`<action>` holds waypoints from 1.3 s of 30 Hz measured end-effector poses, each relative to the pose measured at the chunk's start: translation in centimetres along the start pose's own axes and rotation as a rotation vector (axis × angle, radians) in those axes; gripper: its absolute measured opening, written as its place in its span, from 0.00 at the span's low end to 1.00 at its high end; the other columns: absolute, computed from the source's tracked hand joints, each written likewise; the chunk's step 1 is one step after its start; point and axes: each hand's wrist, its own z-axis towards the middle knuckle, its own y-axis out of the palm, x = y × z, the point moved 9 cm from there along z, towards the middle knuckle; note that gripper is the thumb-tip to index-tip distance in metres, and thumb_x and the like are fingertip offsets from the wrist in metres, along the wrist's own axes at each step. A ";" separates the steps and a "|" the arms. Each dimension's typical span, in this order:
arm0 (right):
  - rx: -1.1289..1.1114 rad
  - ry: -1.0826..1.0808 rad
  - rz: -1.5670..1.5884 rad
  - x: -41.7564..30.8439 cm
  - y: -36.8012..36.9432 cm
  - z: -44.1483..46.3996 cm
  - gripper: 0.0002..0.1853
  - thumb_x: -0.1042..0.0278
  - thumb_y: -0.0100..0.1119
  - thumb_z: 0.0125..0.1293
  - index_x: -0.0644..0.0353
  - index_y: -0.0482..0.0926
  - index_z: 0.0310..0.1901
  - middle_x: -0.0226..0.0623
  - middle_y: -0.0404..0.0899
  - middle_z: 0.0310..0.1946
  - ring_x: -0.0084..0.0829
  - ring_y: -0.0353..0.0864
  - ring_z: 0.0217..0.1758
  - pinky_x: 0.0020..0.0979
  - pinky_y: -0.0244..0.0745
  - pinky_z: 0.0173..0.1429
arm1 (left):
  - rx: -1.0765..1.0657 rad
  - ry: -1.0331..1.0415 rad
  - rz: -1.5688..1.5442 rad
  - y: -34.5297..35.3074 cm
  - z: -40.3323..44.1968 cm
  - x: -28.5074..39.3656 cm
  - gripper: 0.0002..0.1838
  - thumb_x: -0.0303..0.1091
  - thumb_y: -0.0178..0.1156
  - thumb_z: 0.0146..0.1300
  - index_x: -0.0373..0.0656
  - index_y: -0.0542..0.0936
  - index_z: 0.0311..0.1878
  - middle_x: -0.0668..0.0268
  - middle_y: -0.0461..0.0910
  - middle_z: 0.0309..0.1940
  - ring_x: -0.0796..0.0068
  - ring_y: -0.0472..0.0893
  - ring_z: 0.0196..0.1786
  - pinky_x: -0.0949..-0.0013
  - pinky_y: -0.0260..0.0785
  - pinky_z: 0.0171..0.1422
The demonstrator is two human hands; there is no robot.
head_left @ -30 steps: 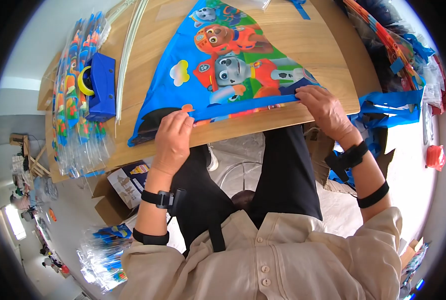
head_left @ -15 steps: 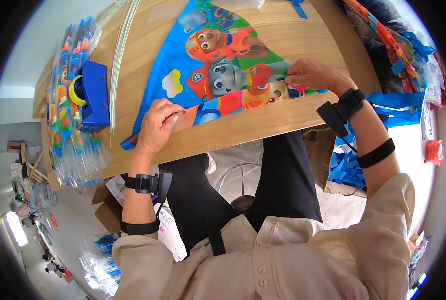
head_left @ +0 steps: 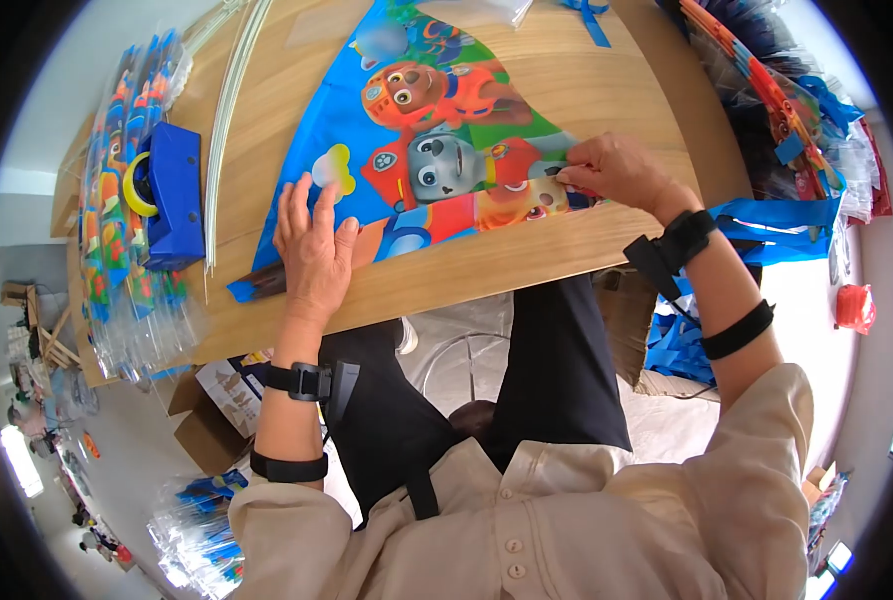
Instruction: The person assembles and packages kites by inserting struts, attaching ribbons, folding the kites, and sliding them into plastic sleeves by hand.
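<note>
Head view, triangular blue cartoon-printed fabric sheet (head_left: 446,170), left hand (head_left: 313,250) flat on it, fingers spread, right hand (head_left: 621,172) pinching its edge.

No words, brand names or numbers can be read. One sign is legible: a pale paw-print emblem (head_left: 384,160) on the front of the red cap (head_left: 393,183) of the grey-and-white cartoon dog (head_left: 440,168), which is printed on the triangular blue fabric sheet (head_left: 301,150) on the wooden desk (head_left: 606,90). The emblem lies turned sideways in this view. A small badge (head_left: 499,151) is printed on the same dog's red vest; its symbol is too small to tell. Below the desk's edge, the open brown cardboard carton (head_left: 213,438) has a white printed panel (head_left: 228,388); any lettering on it is too small to read.
</note>
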 end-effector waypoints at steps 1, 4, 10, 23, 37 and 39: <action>-0.001 0.004 -0.007 -0.4 -0.1 -0.4 0.15 0.56 0.62 0.61 0.60 0.80 0.27 0.44 0.75 0.18 0.45 0.73 0.23 0.41 0.69 0.31 | 0.008 -0.033 0.148 0.2 -0.1 0.1 0.23 0.48 0.48 0.72 0.54 0.69 0.67 0.53 0.60 0.70 0.51 0.55 0.74 0.47 0.46 0.74; 0.082 0.132 -0.070 -0.9 -0.5 -1.9 0.16 0.54 0.64 0.57 0.62 0.78 0.30 0.46 0.81 0.30 0.44 0.79 0.35 0.44 0.71 0.40 | -0.179 -0.138 0.255 1.8 0.1 -0.4 0.31 0.56 0.41 0.73 0.60 0.57 0.75 0.54 0.47 0.77 0.52 0.44 0.79 0.41 0.35 0.76; 0.338 -0.163 -0.327 -7.8 -0.2 -5.6 0.35 0.50 0.64 0.57 0.60 0.68 0.63 0.45 0.64 0.67 0.44 0.58 0.73 0.46 0.48 0.77 | -0.232 -0.162 0.317 2.1 0.1 -0.4 0.32 0.60 0.39 0.72 0.62 0.55 0.76 0.55 0.47 0.77 0.51 0.45 0.79 0.39 0.34 0.76; 0.301 0.130 -0.144 -2.2 2.4 -7.0 0.44 0.45 0.60 0.60 0.62 0.56 0.71 0.55 0.50 0.73 0.51 0.45 0.78 0.47 0.38 0.80 | -0.230 -0.222 0.336 1.8 0.3 -1.2 0.32 0.55 0.47 0.70 0.60 0.58 0.75 0.59 0.49 0.77 0.52 0.44 0.79 0.27 0.38 0.71; 0.197 -0.179 -0.082 -19.2 6.9 -1.8 0.39 0.45 0.63 0.56 0.45 0.64 0.69 0.47 0.52 0.74 0.47 0.49 0.78 0.52 0.39 0.79 | -0.165 -0.218 0.192 0.6 0.1 -1.0 0.33 0.54 0.50 0.69 0.56 0.59 0.74 0.55 0.50 0.76 0.49 0.45 0.78 0.29 0.37 0.72; 0.197 -0.165 -0.104 -19.1 6.9 -1.7 0.37 0.42 0.59 0.59 0.44 0.65 0.69 0.48 0.53 0.74 0.48 0.49 0.78 0.52 0.39 0.79 | -0.168 -0.188 0.166 0.4 -0.2 -2.0 0.32 0.53 0.51 0.69 0.55 0.59 0.73 0.54 0.50 0.76 0.49 0.46 0.78 0.30 0.38 0.73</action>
